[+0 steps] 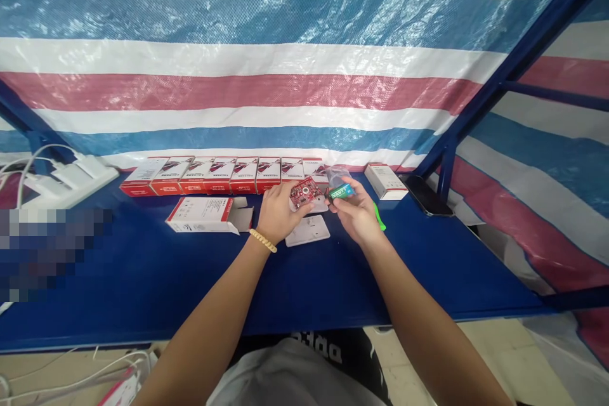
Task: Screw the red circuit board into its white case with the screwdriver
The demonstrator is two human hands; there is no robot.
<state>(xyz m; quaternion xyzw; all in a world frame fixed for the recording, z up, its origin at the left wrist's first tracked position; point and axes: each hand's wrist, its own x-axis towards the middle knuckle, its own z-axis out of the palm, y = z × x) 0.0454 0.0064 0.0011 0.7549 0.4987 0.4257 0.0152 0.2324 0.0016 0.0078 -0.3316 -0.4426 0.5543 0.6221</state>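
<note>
My left hand (pixel 280 208) grips a red circuit board (pixel 306 193) by its edge, the thumb along its lower side. Between the fingers of my right hand (pixel 358 210) is a green and blue battery (pixel 341 192), held close to the board's right edge. Whether the two are joined by a wire cannot be made out. A white plastic cover (pixel 308 230) lies on the table just below the board, and another pale part is half hidden behind my hands. Something bright green (pixel 379 218) shows beyond my right hand.
An opened white and red box (pixel 208 214) lies at left, before a row of several similar boxes (pixel 233 176). A white box (pixel 385 181) and a phone (pixel 425 195) are at right. White power strips (pixel 71 181) stand far left on the blue table (pixel 447 266).
</note>
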